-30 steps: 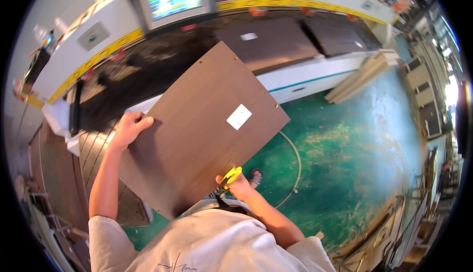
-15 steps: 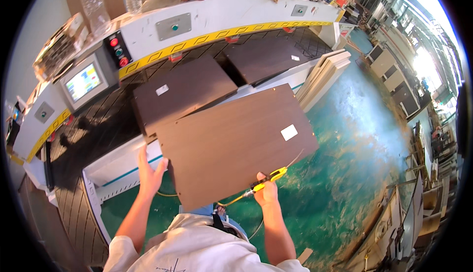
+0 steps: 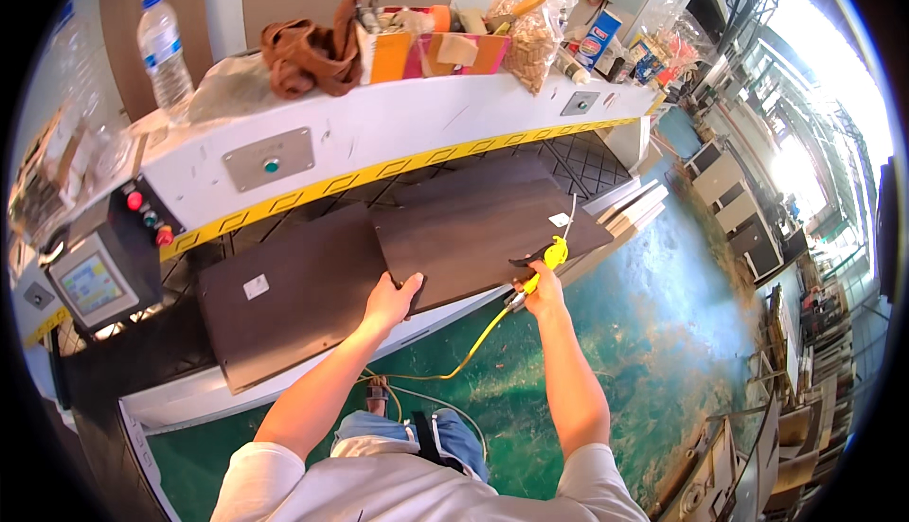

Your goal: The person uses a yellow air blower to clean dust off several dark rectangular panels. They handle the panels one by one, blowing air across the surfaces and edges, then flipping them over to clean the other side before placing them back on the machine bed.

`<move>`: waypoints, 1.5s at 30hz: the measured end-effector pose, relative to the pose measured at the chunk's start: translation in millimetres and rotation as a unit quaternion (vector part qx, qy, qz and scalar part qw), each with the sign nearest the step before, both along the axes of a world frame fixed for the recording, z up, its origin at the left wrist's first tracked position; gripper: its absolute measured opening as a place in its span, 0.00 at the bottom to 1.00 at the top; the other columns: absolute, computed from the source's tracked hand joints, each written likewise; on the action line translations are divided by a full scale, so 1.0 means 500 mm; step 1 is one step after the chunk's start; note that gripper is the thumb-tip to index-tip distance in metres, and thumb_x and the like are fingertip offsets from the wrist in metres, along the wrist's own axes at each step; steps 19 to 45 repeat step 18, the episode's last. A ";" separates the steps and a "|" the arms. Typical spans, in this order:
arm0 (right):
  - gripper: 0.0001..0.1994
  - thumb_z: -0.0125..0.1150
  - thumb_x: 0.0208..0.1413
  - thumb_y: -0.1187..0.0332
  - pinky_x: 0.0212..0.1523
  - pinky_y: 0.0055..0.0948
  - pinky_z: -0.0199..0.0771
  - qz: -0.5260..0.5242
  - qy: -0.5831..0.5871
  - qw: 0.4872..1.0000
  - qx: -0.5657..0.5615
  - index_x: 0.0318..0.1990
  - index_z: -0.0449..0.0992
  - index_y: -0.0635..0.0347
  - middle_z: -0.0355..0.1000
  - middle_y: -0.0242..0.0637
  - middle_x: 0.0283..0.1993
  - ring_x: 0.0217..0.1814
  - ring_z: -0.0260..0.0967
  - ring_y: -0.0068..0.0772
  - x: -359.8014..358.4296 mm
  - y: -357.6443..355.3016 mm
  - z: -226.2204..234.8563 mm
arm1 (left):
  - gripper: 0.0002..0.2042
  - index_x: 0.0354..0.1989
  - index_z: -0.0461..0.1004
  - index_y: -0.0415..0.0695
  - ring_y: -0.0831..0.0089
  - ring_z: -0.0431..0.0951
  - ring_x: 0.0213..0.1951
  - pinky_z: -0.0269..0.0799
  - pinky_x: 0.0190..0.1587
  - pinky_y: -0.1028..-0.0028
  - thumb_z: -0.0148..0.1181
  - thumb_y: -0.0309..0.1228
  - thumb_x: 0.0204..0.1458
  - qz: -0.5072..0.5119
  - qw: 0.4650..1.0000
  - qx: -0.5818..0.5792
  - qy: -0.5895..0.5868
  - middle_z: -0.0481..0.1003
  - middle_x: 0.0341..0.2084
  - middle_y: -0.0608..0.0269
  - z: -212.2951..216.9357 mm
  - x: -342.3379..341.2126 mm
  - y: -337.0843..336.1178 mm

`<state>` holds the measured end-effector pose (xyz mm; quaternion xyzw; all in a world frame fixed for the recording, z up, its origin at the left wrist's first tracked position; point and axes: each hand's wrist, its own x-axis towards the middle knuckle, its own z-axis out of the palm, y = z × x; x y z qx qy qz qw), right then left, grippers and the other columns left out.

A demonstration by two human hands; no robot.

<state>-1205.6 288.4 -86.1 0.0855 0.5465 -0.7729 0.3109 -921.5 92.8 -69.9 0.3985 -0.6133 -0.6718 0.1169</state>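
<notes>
A dark brown panel (image 3: 473, 243) with a white label near its right end lies tilted over the machine bed, overlapping other brown panels. My left hand (image 3: 390, 302) grips its near left edge, thumb on top and fingers hidden beneath. My right hand (image 3: 542, 292) is wrapped round a yellow air blow gun (image 3: 556, 253) by the panel's near right edge; its thin nozzle points up past the label. Whether these fingers also hold the panel is hidden. A yellow hose (image 3: 471, 352) hangs from the gun. Another brown panel (image 3: 294, 285), also labelled, lies to the left.
A white machine beam (image 3: 379, 129) with a yellow stripe crosses behind the panels. On it stand a water bottle (image 3: 163, 49), a brown cloth (image 3: 308, 58) and a bag of wooden dowels (image 3: 532, 44). A control screen (image 3: 92, 285) is at left. Pale boards (image 3: 630, 210) lie at right.
The panel in my hands has moved away from my body onto the bed, over the other panels. Both hands have gone forward with it, and the view has shifted.
</notes>
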 end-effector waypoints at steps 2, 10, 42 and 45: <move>0.10 0.64 0.62 0.72 0.35 0.44 0.80 0.028 -0.016 0.999 0.002 0.50 0.77 0.59 0.75 0.42 0.44 0.42 0.74 0.41 -0.086 -0.034 -0.013 | 0.28 0.54 0.73 0.34 0.68 0.81 0.26 0.77 0.30 0.66 0.66 0.51 0.62 0.052 0.998 -0.026 -0.025 0.81 0.33 0.55 -0.021 -0.083 -0.031; 0.09 0.52 0.71 0.65 0.24 0.34 0.77 0.362 0.083 0.906 0.202 0.50 0.76 0.57 0.83 0.47 0.39 0.29 0.82 0.38 -0.241 0.053 -0.149 | 0.50 0.77 0.48 0.29 0.42 0.64 0.72 0.66 0.71 0.55 0.69 0.50 0.58 0.105 0.932 -0.306 -0.161 0.60 0.72 0.33 -0.179 -0.233 0.001; 0.08 0.58 0.71 0.65 0.22 0.36 0.74 0.205 0.037 0.963 0.171 0.53 0.75 0.53 0.83 0.40 0.43 0.27 0.81 0.37 -0.327 0.011 -0.240 | 0.52 0.82 0.40 0.38 0.48 0.63 0.75 0.61 0.73 0.62 0.72 0.41 0.59 0.215 0.967 -0.106 -0.087 0.58 0.76 0.40 -0.194 -0.327 0.041; 0.08 0.58 0.71 0.65 0.22 0.36 0.74 0.205 0.037 0.963 0.171 0.53 0.75 0.53 0.83 0.40 0.43 0.27 0.81 0.37 -0.327 0.011 -0.240 | 0.52 0.82 0.40 0.38 0.48 0.63 0.75 0.61 0.73 0.62 0.72 0.41 0.59 0.215 0.967 -0.106 -0.087 0.58 0.76 0.40 -0.194 -0.327 0.041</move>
